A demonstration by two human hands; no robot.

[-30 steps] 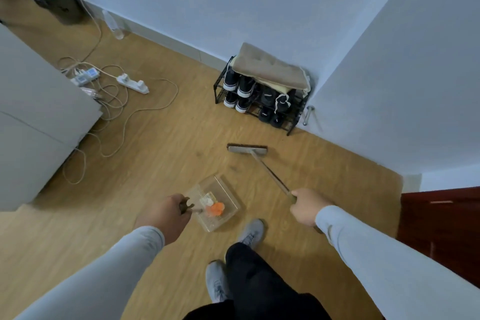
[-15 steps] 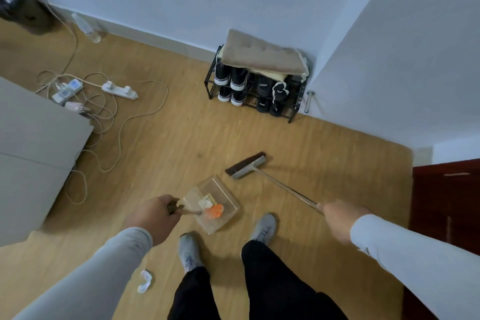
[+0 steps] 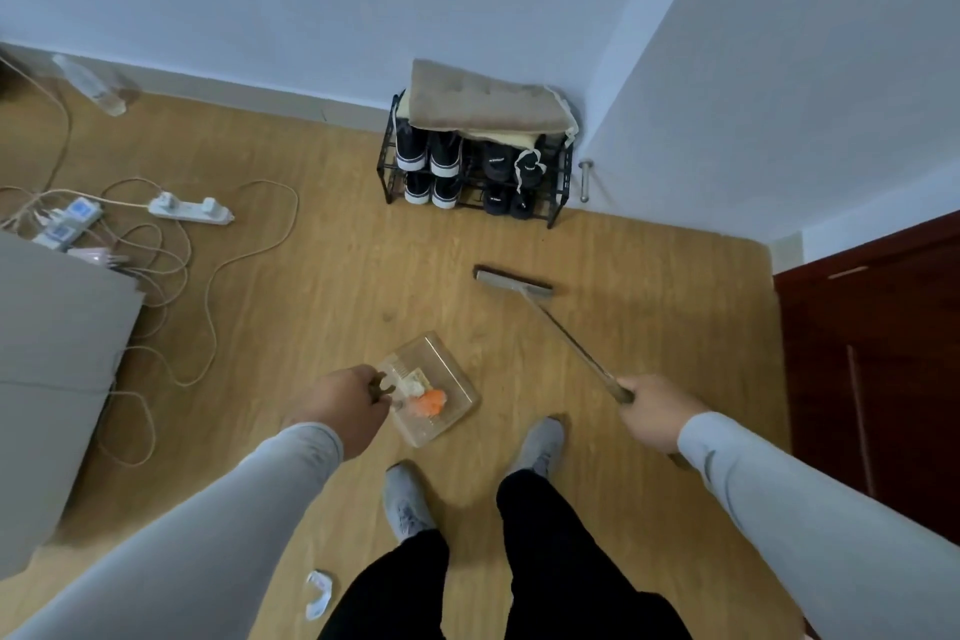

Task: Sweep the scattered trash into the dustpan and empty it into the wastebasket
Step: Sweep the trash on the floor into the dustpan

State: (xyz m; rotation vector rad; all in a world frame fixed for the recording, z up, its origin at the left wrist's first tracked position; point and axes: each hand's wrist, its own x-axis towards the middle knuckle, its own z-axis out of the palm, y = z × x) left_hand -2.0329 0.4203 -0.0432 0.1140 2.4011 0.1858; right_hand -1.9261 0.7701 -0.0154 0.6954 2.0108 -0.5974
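My left hand [image 3: 347,408] grips the handle of a clear plastic dustpan [image 3: 451,369], held low over the wooden floor in front of my feet. Inside the pan lie an orange crumpled scrap [image 3: 430,403] and a white scrap [image 3: 413,386]. My right hand [image 3: 655,408] is closed around the end of a long broom handle [image 3: 569,342]. The broom head [image 3: 513,281] rests on the floor further out, to the right of the dustpan and apart from it. One white piece of trash [image 3: 318,592] lies on the floor by my left leg. The wastebasket is out of view.
A black shoe rack [image 3: 475,172] with a folded cushion stands against the far wall. Power strips [image 3: 189,209] and looping cables [image 3: 208,286] cover the floor at left, beside a grey cabinet [image 3: 52,379]. A plastic bottle [image 3: 91,86] lies by the baseboard. A dark red door [image 3: 872,369] is at right.
The view turned right, so the black wastebasket left the frame at top left. The broom swung outward to the right and its head turned. A white scrap came into view by my left leg.
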